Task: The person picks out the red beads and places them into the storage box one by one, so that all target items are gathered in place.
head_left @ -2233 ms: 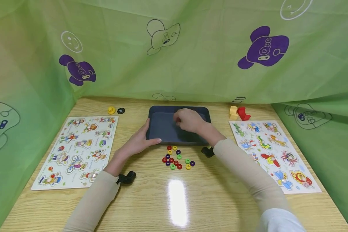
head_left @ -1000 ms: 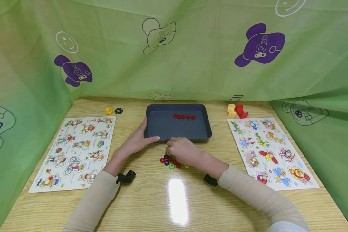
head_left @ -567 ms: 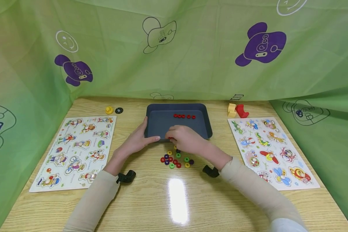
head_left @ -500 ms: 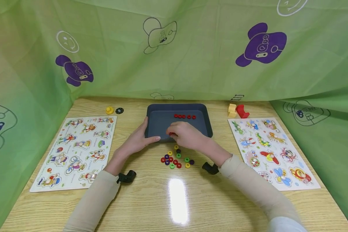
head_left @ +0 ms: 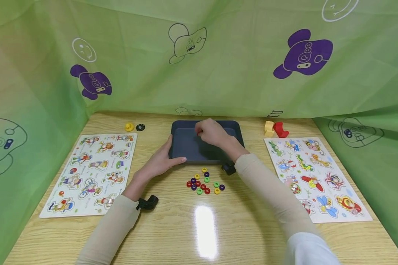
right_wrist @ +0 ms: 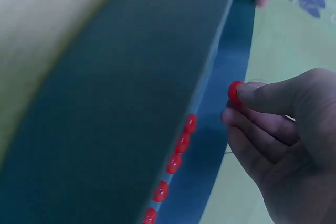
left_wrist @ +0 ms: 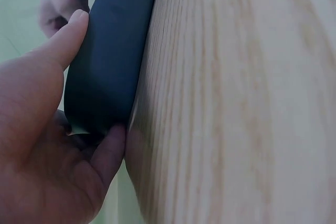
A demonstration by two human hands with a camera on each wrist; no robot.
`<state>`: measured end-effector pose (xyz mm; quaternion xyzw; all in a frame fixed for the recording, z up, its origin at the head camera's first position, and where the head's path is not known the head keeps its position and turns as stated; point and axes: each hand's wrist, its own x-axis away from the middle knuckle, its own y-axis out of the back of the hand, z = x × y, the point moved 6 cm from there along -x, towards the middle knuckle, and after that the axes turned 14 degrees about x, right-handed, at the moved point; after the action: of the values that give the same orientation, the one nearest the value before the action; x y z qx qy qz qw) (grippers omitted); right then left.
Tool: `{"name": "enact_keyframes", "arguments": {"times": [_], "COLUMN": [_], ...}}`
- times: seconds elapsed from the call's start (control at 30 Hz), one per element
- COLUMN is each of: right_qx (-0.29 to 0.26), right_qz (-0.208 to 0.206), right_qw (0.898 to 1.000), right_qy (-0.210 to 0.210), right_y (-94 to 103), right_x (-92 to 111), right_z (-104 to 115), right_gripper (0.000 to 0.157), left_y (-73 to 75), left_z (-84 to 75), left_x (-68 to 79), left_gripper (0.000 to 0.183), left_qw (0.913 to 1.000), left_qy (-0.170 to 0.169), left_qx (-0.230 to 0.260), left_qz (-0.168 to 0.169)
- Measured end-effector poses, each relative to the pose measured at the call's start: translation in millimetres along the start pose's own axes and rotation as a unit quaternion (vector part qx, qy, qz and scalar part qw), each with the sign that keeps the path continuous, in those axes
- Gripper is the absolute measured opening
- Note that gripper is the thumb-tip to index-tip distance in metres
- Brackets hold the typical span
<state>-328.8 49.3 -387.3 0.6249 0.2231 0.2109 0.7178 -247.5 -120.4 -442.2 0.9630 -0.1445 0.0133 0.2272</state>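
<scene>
My right hand (head_left: 213, 133) is over the dark tray (head_left: 185, 147), pinching a red bead (right_wrist: 234, 93) between thumb and fingertips. In the right wrist view a row of several red beads (right_wrist: 174, 162) lies along the tray floor beside that hand; in the head view the hand hides this row. My left hand (head_left: 159, 161) holds the tray's near left corner, with the thumb (left_wrist: 73, 32) at the front wall and the other fingers around the side. Just in front of the tray, loose red, yellow, green and purple beads (head_left: 203, 187) lie scattered on the wooden table (head_left: 172, 235).
A board of picture pieces (head_left: 89, 173) lies at the left, and an insect puzzle board (head_left: 313, 176) at the right. Behind them are a yellow duck (head_left: 129, 127), a black disc (head_left: 140, 127), yellow blocks (head_left: 269, 129) and a red block (head_left: 280, 130). Green cloth (head_left: 238, 88) encloses the table.
My right hand went from the tray to the loose beads, took a red bead and carried it back over the tray's far part. My left hand has stayed at the tray corner.
</scene>
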Motion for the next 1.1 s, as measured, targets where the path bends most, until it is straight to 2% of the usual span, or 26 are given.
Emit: {"name": "enact_keyframes", "arguments": {"times": [0.33, 0.47, 0.57, 0.77, 0.87, 1.1], "right_qx": [0.021, 0.028, 0.01, -0.032, -0.036, -0.023], "right_qz": [0.042, 0.052, 0.051, 0.032, 0.016, -0.016], "right_qw": [0.998, 0.997, 0.998, 0.998, 0.999, 1.0], "right_qy": [-0.029, -0.046, -0.046, -0.035, -0.031, 0.011], "right_y": [-18.9, -20.2, -16.2, -2.2, 7.1, 25.9], "right_x": [-22.2, -24.1, -21.7, -5.8, 7.0, 44.2], "right_z": [-18.4, -22.9, -24.5, -30.5, -31.6, -14.9], "right_gripper": [0.022, 0.025, 0.029, 0.028, 0.026, 0.021], "left_y": [-4.5, -6.4, -6.7, -5.5, -4.6, 0.4], "left_z": [-1.0, 0.0, 1.1, 1.8, 2.7, 3.4], "left_x": [-1.1, -1.6, -2.2, -2.5, -1.8, -1.6], "left_gripper": [0.106, 0.106, 0.105, 0.106, 0.107, 0.108], "left_qw": [1.0, 0.9999, 0.9999, 1.0, 0.9999, 0.9998], "left_qy": [0.006, 0.005, 0.004, 0.004, 0.011, 0.014], "left_qx": [-0.004, -0.005, -0.001, 0.0, -0.006, -0.009], "left_qz": [0.006, 0.009, 0.01, 0.002, 0.002, -0.006]}}
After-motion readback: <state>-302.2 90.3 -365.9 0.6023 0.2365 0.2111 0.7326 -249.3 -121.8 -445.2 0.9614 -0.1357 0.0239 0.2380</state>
